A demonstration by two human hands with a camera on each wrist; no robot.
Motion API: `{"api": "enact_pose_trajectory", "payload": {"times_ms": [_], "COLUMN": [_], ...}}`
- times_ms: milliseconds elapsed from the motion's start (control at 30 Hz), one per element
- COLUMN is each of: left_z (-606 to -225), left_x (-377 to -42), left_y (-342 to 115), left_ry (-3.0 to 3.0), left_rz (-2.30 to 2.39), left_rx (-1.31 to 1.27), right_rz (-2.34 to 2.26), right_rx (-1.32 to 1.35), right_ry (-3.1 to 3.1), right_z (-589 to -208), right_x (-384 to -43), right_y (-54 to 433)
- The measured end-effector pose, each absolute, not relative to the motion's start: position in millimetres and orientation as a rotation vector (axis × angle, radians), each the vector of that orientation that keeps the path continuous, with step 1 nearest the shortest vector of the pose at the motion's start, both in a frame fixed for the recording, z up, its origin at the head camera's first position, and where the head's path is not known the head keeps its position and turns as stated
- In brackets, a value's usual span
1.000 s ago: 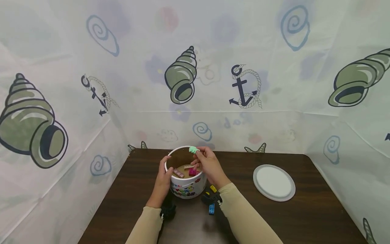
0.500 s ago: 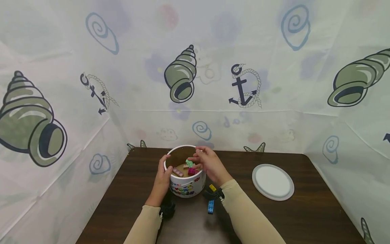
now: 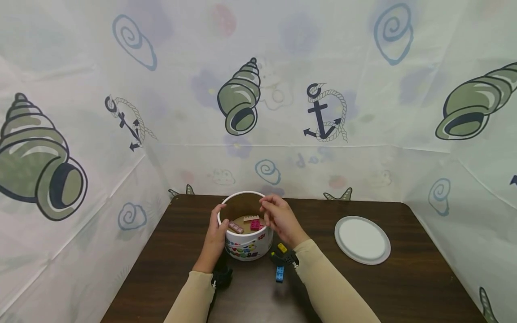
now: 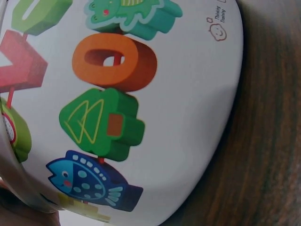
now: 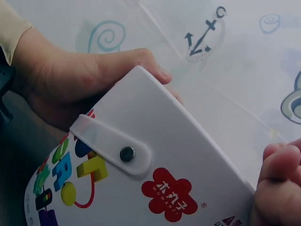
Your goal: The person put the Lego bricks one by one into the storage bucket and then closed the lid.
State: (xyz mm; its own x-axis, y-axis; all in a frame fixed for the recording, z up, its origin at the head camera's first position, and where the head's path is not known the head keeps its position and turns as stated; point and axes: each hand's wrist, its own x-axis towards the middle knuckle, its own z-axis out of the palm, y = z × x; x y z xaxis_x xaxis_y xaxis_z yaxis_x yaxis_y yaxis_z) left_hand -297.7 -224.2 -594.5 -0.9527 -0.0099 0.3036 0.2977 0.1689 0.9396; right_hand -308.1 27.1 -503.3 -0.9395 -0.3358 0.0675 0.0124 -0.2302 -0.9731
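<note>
My left hand (image 3: pixel 215 240) grips the near left rim of a round white bucket (image 3: pixel 248 251) printed with colourful shapes. Its thumb lies over the rim. Above the right side of the opening is my right hand (image 3: pixel 284 220), its fingers loosely bent with nothing visible between them. On the bucket's floor lie a pale pink toy block (image 3: pixel 236 227), a cream block (image 3: pixel 251 218) and a magenta block (image 3: pixel 255 224). In the right wrist view, the left hand (image 5: pixel 80 77) holds the bucket (image 5: pixel 117 188) from the far side, and the right fingers (image 5: pixel 282 179) show at the edge.
A blue block (image 3: pixel 279 274) and a yellow block (image 3: pixel 282 248) lie on the dark wooden table (image 3: pixel 157 269), beside the right wrist. Farther right rests a round white lid (image 3: pixel 362 240). A printed cloth (image 3: pixel 282 112) hangs around the table.
The right hand let a mint-green block drop into the bucket, and the block is now out of sight. That hand stays over the rim. My left hand keeps its hold.
</note>
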Motion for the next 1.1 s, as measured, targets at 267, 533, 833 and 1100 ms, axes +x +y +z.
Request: {"api": "enact_pose_trajectory", "payload": {"times_ms": [267,533,833,1100], "left_z": [-594,-594,-591,-592], "left_x": [-298,-296,-296,-293], "left_y": [-223,-224,-223,-223], "left_ry": [-2.204,-2.210,-2.223,-2.229], "left_rz": [-1.863,-1.865,-1.870,-1.868], "left_rx": [-0.292,-0.295,-0.286,-0.273], "right_rz": [-2.345,-2.281,-2.197,-2.038], "right_rx": [-0.376,-0.380,-0.354,-0.238], "right_ry": [1.724,1.733,1.819,2.028], "right_z": [-508,-519,-543,-569], "right_x": [-301,-291,-284,-264], "right_y": [32,49,76,101]}}
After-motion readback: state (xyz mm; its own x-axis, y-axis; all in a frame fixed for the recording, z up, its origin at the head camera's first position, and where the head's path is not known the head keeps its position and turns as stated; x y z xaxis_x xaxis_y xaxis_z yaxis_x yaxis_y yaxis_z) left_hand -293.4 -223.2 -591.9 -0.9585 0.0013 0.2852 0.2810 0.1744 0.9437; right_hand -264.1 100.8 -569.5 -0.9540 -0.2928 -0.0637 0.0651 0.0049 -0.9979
